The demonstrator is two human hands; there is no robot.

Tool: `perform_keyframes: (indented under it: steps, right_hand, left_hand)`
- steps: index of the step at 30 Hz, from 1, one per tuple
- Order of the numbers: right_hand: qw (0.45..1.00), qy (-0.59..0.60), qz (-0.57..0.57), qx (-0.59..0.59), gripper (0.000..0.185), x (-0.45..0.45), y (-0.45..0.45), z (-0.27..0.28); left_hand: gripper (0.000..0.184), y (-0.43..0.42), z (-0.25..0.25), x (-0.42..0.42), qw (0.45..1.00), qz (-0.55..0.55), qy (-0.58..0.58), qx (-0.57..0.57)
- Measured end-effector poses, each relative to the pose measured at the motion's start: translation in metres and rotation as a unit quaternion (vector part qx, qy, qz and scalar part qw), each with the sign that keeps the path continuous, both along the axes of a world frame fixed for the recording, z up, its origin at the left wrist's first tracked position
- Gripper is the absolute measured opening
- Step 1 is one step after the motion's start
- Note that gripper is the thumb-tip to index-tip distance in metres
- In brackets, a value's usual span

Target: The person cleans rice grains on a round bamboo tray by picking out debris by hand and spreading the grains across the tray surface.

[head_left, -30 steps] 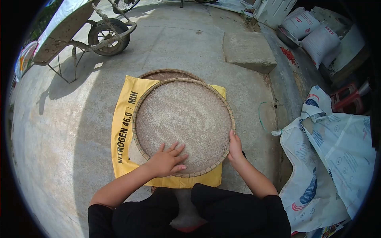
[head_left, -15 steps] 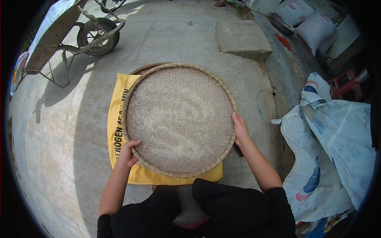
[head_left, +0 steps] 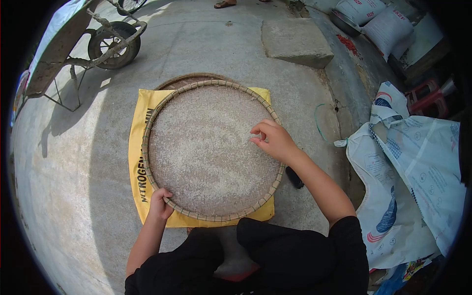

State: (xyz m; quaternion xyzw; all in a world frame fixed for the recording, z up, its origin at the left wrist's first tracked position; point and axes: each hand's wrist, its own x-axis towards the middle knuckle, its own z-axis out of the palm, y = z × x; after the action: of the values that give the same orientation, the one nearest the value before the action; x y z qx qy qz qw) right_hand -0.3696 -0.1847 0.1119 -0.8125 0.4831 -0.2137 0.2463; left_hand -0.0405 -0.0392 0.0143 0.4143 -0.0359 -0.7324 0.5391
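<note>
A wide, round woven bamboo winnowing tray (head_left: 216, 216) is in front of me, with pale, rice-like grains (head_left: 211, 147) spread thinly over its bottom. My left hand (head_left: 161, 204) is closed around the near left rim, thumb on top. Over the right part of the tray hovers my right hand (head_left: 270, 140), off the rim. Its fingers are bent, with a gap between thumb and forefinger, and no held object shows. Beneath the tray lies a yellow sack (head_left: 140, 162) with black lettering. Behind it, the rim of a second round basket (head_left: 196, 76) sticks out, mostly hidden.
A wheelbarrow (head_left: 59, 59) stands at the far left. Low concrete block (head_left: 295, 42) sits ahead. On the right are white printed sacks (head_left: 388, 187), full bags (head_left: 388, 34) and red stools (head_left: 427, 101). A dark object (head_left: 295, 178) lies beside the tray. Someone's sandalled foot (head_left: 225, 4) shows at the top.
My right hand has let go of the right rim and moved in over the grains. The tray has shifted slightly left, still held by my left hand. More of the basket behind shows.
</note>
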Motion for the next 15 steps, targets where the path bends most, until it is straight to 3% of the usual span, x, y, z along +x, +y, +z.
perform_keyframes:
  steps: [1, 6, 15]
  right_hand:
    - [0.998, 0.015, 0.031, 0.057, 0.018, 0.007, -0.001, -0.003]
    - [0.997, 0.033, 0.026, 0.057, 0.014, 0.018, 0.001, -0.031]
    - [0.994, 0.064, 0.023, 0.084, 0.013, 0.012, 0.002, -0.033]
  left_hand:
    - [0.058, 0.001, -0.001, 0.0, 1.0, -0.001, 0.0, 0.0]
    - [0.055, 0.004, -0.005, 0.003, 1.0, -0.011, -0.004, 0.017]
    - [0.058, 0.005, 0.001, -0.001, 1.0, -0.013, -0.008, 0.019]
